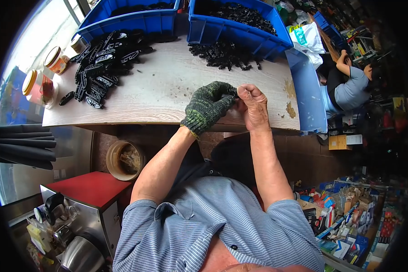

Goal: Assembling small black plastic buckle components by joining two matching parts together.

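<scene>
My left hand [207, 107], in a dark green and black knitted glove, is closed in front of me at the table's near edge. A small black piece [234, 92] shows at its fingertips, mostly covered, so its exact kind is unclear. Bare and closed, my right hand [255, 107] meets the glove there; its curled fingers hide what they hold. Beyond them lies a heap of small black parts [224, 55]. To the left is a pile of long, rounded black pieces [97, 68] with white markings.
Two blue bins, one at the back left [131, 21] and another at the back right [240, 34], hold black parts. Lidded jars [55, 60] line the table's left edge. A bucket [125, 160] and red-topped cabinet [88, 188] stand below left. Another person [351, 86] sits at far right.
</scene>
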The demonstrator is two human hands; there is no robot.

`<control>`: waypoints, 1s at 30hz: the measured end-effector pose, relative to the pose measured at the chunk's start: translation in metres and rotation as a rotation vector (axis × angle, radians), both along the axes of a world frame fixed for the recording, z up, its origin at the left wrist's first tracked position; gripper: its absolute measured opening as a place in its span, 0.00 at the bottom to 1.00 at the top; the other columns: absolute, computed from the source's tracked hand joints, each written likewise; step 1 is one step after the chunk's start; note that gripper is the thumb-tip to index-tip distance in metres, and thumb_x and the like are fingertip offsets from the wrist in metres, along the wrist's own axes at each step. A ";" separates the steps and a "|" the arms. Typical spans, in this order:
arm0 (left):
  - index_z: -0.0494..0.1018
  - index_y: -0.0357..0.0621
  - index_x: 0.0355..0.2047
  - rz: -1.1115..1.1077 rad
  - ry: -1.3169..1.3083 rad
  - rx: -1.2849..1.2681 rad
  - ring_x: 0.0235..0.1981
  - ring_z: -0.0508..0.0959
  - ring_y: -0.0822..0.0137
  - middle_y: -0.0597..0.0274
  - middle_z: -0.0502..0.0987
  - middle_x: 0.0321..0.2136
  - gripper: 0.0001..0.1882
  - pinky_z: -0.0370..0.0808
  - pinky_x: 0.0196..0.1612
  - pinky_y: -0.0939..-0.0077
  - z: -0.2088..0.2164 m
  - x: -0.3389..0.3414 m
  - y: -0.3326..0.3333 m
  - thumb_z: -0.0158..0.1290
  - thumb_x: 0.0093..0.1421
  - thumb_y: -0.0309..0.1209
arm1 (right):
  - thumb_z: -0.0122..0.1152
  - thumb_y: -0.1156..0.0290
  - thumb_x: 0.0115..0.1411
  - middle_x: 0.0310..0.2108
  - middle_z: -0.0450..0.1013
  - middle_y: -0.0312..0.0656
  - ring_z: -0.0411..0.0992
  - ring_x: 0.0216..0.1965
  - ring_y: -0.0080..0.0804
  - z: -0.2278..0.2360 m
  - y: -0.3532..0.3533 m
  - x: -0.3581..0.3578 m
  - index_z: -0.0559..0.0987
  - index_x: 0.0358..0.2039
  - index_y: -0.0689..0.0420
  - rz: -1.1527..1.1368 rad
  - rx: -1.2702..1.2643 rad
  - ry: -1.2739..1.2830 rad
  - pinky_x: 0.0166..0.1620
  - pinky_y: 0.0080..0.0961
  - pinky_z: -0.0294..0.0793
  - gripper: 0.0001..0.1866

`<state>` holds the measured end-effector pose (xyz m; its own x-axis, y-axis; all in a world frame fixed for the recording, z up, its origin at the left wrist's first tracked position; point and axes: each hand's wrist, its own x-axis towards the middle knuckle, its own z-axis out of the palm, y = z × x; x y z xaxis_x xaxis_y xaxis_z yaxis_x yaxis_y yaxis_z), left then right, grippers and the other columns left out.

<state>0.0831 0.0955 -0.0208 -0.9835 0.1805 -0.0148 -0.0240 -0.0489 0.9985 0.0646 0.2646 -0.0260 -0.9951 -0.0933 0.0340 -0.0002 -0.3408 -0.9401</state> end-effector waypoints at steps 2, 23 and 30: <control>0.76 0.43 0.49 0.018 0.021 -0.032 0.30 0.80 0.76 0.65 0.82 0.34 0.18 0.76 0.27 0.81 0.001 0.000 0.000 0.60 0.62 0.38 | 0.72 0.67 0.58 0.24 0.75 0.30 0.71 0.21 0.16 -0.001 0.000 -0.001 0.83 0.33 0.54 -0.006 0.016 -0.014 0.25 0.15 0.72 0.07; 0.78 0.38 0.38 0.217 -0.169 0.242 0.22 0.76 0.74 0.63 0.78 0.24 0.16 0.72 0.20 0.78 0.009 0.005 0.001 0.62 0.59 0.39 | 0.69 0.57 0.59 0.13 0.65 0.33 0.65 0.13 0.21 0.015 -0.001 -0.005 0.71 0.20 0.53 0.135 0.261 -0.117 0.26 0.24 0.77 0.19; 0.77 0.36 0.40 0.192 -0.091 0.289 0.22 0.76 0.74 0.62 0.78 0.24 0.14 0.73 0.22 0.79 -0.003 0.004 0.003 0.61 0.61 0.35 | 0.70 0.62 0.56 0.14 0.64 0.30 0.65 0.14 0.19 0.001 -0.005 -0.002 0.69 0.17 0.51 0.068 0.215 0.005 0.22 0.22 0.76 0.19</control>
<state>0.0873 0.0981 -0.0235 -0.9969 0.0021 -0.0789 -0.0749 -0.3410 0.9371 0.0624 0.2595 -0.0247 -0.9862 -0.1655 0.0109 0.0113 -0.1323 -0.9911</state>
